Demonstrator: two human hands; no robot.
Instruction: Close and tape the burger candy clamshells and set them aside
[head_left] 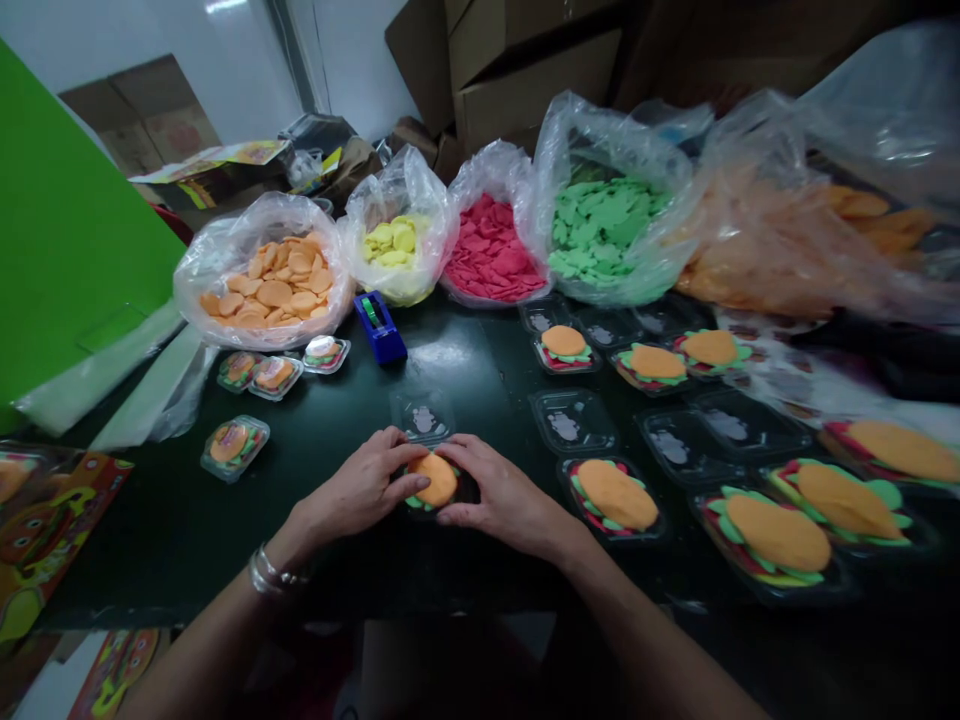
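Observation:
Both my hands meet at the middle of the dark table. My left hand and my right hand pinch a clear tray with an orange bun stack from either side, fingers curled on its edges. An open lid or empty clear tray lies just behind it. A metal bracelet is on my left wrist.
Filled burger trays and empty clear trays spread to the right. Closed packs lie left. Bags of orange, yellow, red and green pieces line the back. A blue tape dispenser stands near them.

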